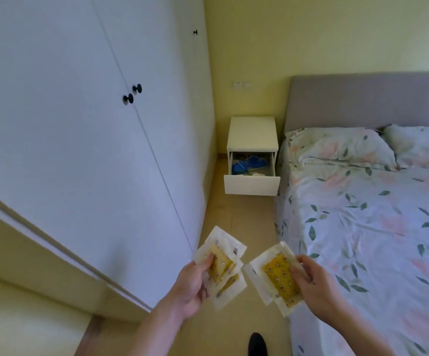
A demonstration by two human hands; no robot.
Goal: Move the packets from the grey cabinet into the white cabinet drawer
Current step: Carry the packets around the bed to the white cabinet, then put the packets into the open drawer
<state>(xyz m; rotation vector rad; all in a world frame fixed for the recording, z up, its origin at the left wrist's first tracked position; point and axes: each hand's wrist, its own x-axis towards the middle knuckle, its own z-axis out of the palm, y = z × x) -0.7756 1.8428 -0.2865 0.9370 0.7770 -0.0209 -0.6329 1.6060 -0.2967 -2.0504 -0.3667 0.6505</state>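
Head view, 1 entry. Left hand [191, 286]: I pinch a fanned stack of packets [221, 265], thumb on top so none slip. Right hand [316, 286]: I grip a second stack [277, 278] the same way, both carried low ahead of me. Drawer [252, 185]: open under the white cabinet [253, 132], well ahead between wardrobe [79, 124] and bed [375, 214], ready to receive them. Grey cabinet: not visible.
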